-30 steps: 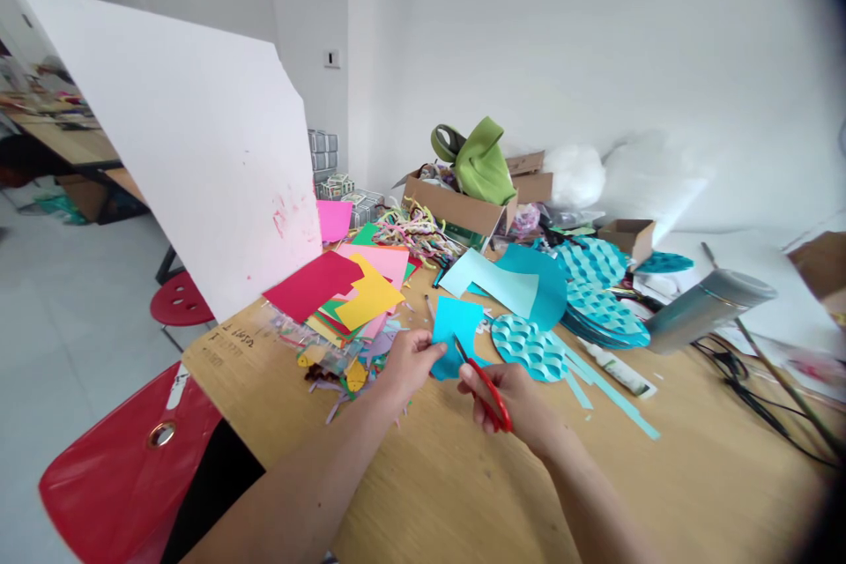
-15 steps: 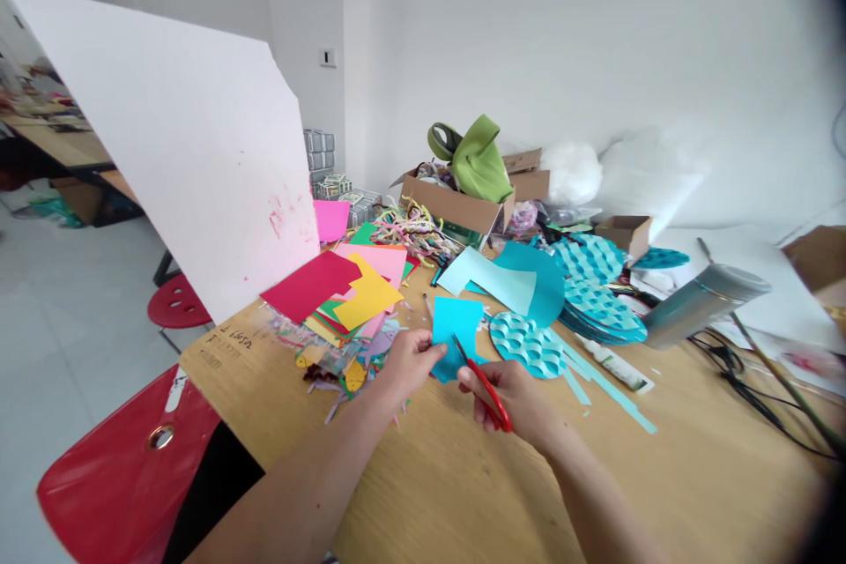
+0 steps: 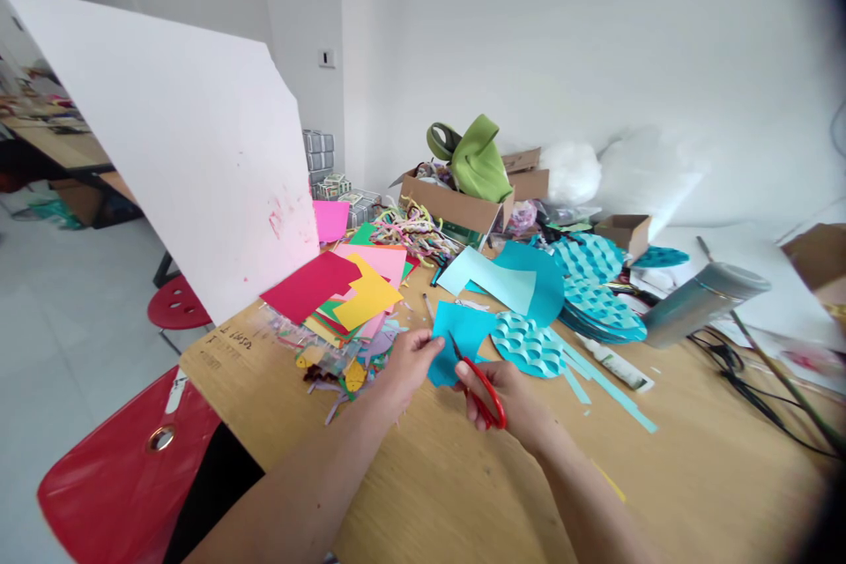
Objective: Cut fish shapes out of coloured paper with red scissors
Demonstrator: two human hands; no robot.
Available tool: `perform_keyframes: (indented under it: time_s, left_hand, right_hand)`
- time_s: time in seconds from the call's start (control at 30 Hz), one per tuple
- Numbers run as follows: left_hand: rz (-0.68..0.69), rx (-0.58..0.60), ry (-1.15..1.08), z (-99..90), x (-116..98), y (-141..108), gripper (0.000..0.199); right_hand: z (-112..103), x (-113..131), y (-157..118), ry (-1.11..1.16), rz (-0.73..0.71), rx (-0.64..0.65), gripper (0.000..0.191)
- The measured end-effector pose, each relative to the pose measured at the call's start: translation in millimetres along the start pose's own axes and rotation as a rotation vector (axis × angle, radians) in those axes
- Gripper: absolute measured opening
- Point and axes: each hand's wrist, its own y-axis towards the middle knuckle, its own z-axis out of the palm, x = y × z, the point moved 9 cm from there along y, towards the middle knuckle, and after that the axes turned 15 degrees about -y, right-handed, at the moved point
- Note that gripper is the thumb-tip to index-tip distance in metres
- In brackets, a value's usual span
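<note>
Between thumb and fingers, my left hand (image 3: 411, 363) pinches the left edge of a blue sheet of paper (image 3: 468, 324) above the table. My right hand (image 3: 506, 397) is closed round the red handles of a pair of scissors (image 3: 487, 389), whose dark blades lie against the blue sheet. How far the blades are parted I cannot tell. Just beyond the sheet on the right rests a round blue piece (image 3: 527, 344) with a wavy raised pattern. Pale blue paper strips (image 3: 614, 388) lie next to it.
Coloured paper sheets (image 3: 310, 284) and scraps (image 3: 353, 374) lie to the left, by a tall white board (image 3: 178, 141). A cardboard box (image 3: 449, 201) with a green bag stands at the back. At right are a glue bottle (image 3: 614, 363), a grey cylinder (image 3: 707, 304) and black cables (image 3: 746, 388).
The blue sheet has turned and tilted, its top edge now slanting down to the right. My right hand and the scissors have shifted slightly, their handles looking more spread.
</note>
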Motion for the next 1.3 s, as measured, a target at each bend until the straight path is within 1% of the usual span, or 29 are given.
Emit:
perform_keyframes:
  time_s: [0.1, 0.23, 0.53, 0.67, 0.8, 1.0, 1.17, 1.3]
  left_hand:
    - [-0.041, 0.000, -0.059, 0.5, 9.1, -0.7, 0.028]
    - [-0.059, -0.025, -0.112, -2.3, 14.3, -0.4, 0.028]
    - [-0.096, -0.043, -0.146, -1.1, 15.6, -0.3, 0.029]
    - [-0.105, -0.037, -0.127, -1.1, 16.5, -0.6, 0.030]
    - [-0.110, -0.021, -0.119, -0.7, 15.8, -0.4, 0.028]
    - [-0.115, 0.045, -0.117, 4.7, 9.7, -0.3, 0.027]
    - [-0.088, 0.078, 0.017, 5.1, 1.1, -0.5, 0.031]
    - [-0.177, 0.165, 0.000, 7.9, 10.7, -1.1, 0.032]
  right_hand:
    - [0.1, 2.1, -0.1, 0.024, 0.013, -0.021, 0.057]
    - [1.5, 3.1, 1.2, 0.017, 0.002, -0.025, 0.059]
    - [1.0, 1.6, 2.4, 0.012, -0.011, -0.056, 0.061]
    - [-1.0, -0.4, 3.3, 0.000, 0.010, -0.076, 0.057]
    - [-2.8, -3.2, 3.2, -0.013, 0.029, -0.061, 0.054]
    - [-5.2, -2.4, -2.2, 0.031, 0.005, 0.028, 0.057]
    - [-10.2, -0.8, -4.3, 0.003, -0.030, 0.065, 0.059]
    - [-14.8, -0.3, -6.6, -0.051, -0.064, 0.083, 0.057]
